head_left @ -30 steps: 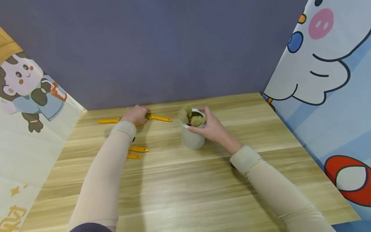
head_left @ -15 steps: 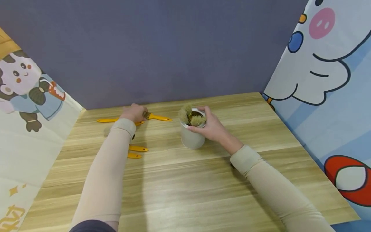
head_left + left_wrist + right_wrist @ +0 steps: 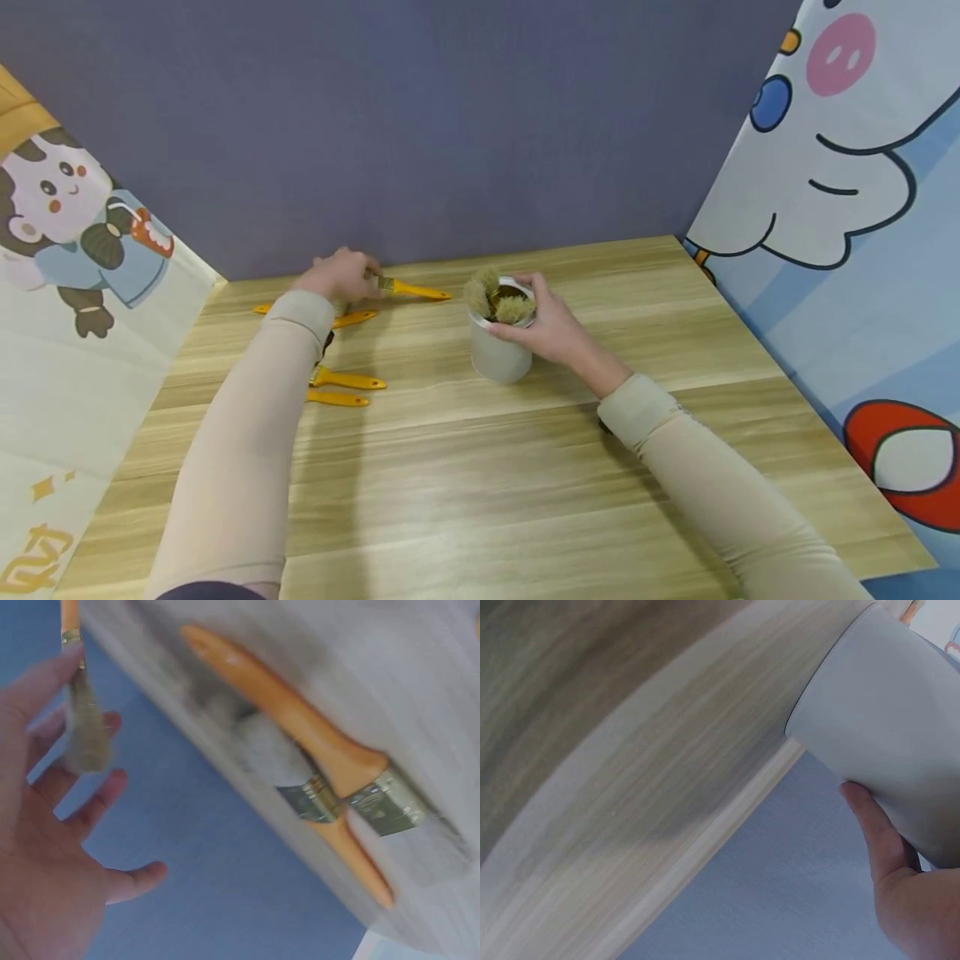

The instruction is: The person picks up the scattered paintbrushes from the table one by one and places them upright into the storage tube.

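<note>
My left hand (image 3: 343,275) pinches a paintbrush (image 3: 420,291) near its metal band, the yellow handle pointing right, at the back of the table. In the left wrist view the thumb lies on the band and the pale bristles (image 3: 88,739) hang in front of the other fingers. With thumb and fingers at the rim, my right hand (image 3: 553,329) grips a grey-white cylindrical container (image 3: 501,354) standing on the table. Pale bristles (image 3: 514,310) of brushes stick up out of it. The right wrist view shows the container's smooth side (image 3: 885,705) with a finger against it.
Several yellow-handled paintbrushes lie on the wooden table (image 3: 480,483) around my left forearm, among them one brush (image 3: 354,319) below the hand and another brush (image 3: 348,380) nearer me. A dark grey-blue wall (image 3: 450,125) rises behind; cartoon-printed panels (image 3: 825,183) flank the sides.
My left hand has moved slightly up toward the back wall, and the paintbrush in it has shifted and lifted a little. The right hand stays on the container.
</note>
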The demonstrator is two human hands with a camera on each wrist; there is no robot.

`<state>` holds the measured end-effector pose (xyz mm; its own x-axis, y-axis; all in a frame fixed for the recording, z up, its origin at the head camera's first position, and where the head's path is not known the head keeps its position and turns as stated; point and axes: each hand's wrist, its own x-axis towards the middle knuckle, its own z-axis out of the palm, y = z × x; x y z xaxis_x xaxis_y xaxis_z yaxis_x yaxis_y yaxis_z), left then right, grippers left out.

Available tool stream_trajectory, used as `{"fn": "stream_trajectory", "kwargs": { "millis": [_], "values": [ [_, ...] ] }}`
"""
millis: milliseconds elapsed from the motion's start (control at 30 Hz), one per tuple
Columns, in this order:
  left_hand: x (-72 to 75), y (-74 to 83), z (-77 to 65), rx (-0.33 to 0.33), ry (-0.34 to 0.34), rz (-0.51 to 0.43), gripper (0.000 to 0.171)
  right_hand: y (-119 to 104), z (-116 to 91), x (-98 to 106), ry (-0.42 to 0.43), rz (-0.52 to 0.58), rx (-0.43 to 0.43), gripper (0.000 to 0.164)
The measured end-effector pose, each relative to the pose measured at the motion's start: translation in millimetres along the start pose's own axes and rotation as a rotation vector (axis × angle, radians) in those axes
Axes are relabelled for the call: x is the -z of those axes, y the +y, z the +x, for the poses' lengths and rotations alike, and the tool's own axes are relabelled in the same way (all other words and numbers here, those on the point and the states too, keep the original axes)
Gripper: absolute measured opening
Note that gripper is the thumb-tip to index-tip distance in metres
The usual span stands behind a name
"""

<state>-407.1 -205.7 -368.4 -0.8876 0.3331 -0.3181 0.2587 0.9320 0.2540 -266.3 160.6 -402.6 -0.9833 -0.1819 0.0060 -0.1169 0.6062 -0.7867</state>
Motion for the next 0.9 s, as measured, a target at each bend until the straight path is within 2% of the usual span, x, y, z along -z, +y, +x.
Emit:
{"fn": "stream_trajectory", "kwargs": {
  "millis": [200,300,400,533,700,900],
  "values": [
    [19.6,8.0,-2.3,-0.038,0.080,-0.066,0.055,0.0,1.0,0.1,-0.008,0.005,-0.004,0.107],
    [31.0,16.2,-6.0,-0.032,0.125,-0.127,0.055,0.1,0.7,0.1,-0.004,0.005,0.000,0.108],
    [44.1,26.6,-12.4,-0.018,0.169,-0.222,0.059,-0.3,-0.1,0.3,-0.002,0.006,0.004,0.107],
    [61.1,42.7,-22.6,-0.033,0.227,-0.382,0.059,-0.8,-1.2,0.7,0.000,0.006,0.011,0.107],
    [85.1,65.2,-38.4,-0.081,0.267,-0.548,0.051,-0.3,-1.0,0.6,0.000,0.006,0.020,0.106],
    [118.0,93.6,-65.8,-0.194,0.309,-0.601,0.039,0.0,-0.3,0.6,0.001,0.002,0.024,0.106]
  ]
}}
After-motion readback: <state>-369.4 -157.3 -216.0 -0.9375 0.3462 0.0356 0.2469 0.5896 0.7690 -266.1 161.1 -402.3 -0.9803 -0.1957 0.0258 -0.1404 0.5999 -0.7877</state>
